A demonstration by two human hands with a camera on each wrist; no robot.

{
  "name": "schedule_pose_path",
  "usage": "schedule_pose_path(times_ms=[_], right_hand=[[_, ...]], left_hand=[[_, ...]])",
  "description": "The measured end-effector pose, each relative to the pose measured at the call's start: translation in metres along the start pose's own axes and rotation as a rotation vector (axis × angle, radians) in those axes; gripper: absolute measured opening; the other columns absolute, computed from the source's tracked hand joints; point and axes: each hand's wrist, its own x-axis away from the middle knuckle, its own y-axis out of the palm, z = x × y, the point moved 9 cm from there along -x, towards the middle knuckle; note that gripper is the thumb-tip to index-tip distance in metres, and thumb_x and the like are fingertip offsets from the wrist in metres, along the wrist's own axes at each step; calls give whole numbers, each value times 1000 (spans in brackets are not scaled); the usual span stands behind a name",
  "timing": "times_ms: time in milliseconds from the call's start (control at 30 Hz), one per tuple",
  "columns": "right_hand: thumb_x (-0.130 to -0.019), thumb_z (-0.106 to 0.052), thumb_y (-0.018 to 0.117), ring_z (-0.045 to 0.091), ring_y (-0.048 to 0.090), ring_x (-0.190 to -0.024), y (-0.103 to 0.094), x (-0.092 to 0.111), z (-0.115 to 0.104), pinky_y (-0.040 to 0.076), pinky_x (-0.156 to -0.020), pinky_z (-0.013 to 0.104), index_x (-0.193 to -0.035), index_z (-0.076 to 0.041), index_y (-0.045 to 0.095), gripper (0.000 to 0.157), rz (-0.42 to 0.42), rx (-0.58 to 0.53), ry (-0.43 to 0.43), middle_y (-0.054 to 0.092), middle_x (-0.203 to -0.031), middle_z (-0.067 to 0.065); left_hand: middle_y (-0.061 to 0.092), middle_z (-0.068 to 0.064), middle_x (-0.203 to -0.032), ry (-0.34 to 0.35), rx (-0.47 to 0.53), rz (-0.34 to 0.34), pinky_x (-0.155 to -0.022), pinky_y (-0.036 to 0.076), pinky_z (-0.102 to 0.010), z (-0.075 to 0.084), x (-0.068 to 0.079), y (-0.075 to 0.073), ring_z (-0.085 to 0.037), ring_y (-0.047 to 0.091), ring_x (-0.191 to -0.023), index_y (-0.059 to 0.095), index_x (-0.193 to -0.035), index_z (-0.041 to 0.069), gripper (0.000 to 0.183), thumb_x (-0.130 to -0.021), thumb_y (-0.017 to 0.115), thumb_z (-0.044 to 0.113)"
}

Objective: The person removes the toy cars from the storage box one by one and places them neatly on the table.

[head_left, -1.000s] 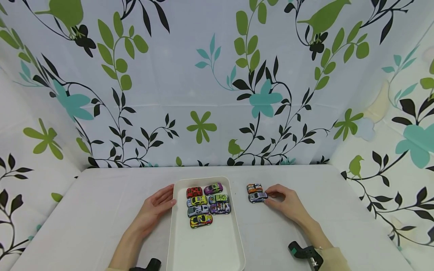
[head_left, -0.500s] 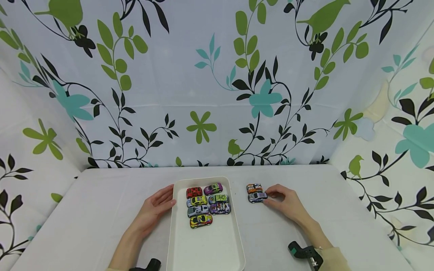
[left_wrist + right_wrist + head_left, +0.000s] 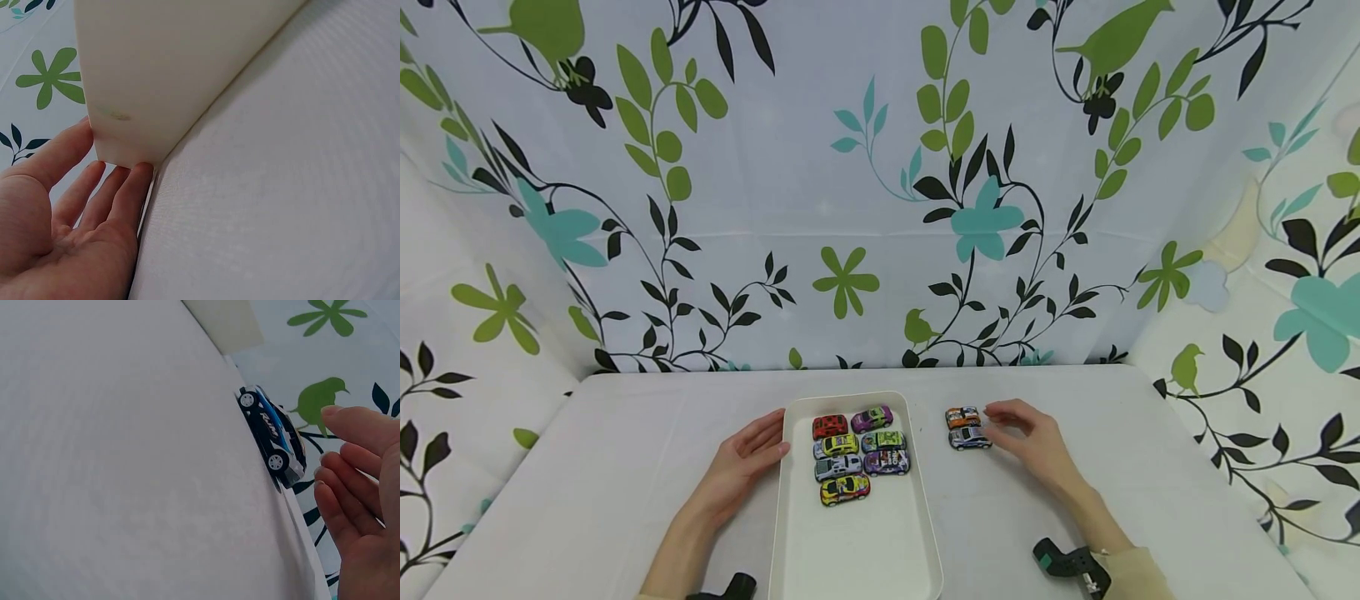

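Observation:
My left hand [image 3: 747,457] lies against the left side of a white tray [image 3: 850,554]. In the left wrist view the fingertips [image 3: 142,172] touch the tray's outer wall [image 3: 162,69], with the fingers only slightly bent. Several toy cars stand in the far half of the tray, among them a red one [image 3: 830,426] and a yellow-and-red one [image 3: 845,489]. To the tray's right, a silver-and-blue toy car [image 3: 270,434] stands in front of an orange toy car [image 3: 962,416]. My right hand [image 3: 1033,440] is beside the silver car, fingers loosely spread and holding nothing.
A white cloth covers the table [image 3: 625,475]. Behind it hangs a patterned curtain [image 3: 790,192] with leaves and birds. Black camera mounts sit on both wrists, the right one [image 3: 1073,567] near the tabletop.
My right hand has let go of the silver toy car, and its fingers have opened and drawn slightly away. The left hand, the tray and the cars in it look unmoved.

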Motion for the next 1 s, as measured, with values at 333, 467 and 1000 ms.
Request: schedule_pose_path(times_ms=[333,467,1000], right_hand=[[-88,-14,77,27,66,-102,27,0,-33,56,-95,30,-121,-6,67,35,-7,8,-69,69,-114,10],[-87,-10,77,27,66,-99,37,2,-47,57,-90,36,-121,-5,66,35,24,40,-130,69,-112,11],[-86,-14,79,24,66,-110,102,14,-103,56,-96,35,-120,-6,69,37,-97,50,-258,69,-120,5]], left_hand=[[38,-12,-159,-6,-5,14,-102,46,-16,-2,0,-1,-26,35,-147,36,-153,7,68,-94,70,13],[38,-12,-159,1,-9,12,-102,46,-16,-1,-1,-1,-26,35,-147,36,-153,7,68,-94,69,13],[37,-13,-159,11,-10,3,-102,45,-15,-1,-1,-1,-26,34,-147,35,-153,6,67,-95,68,13]])
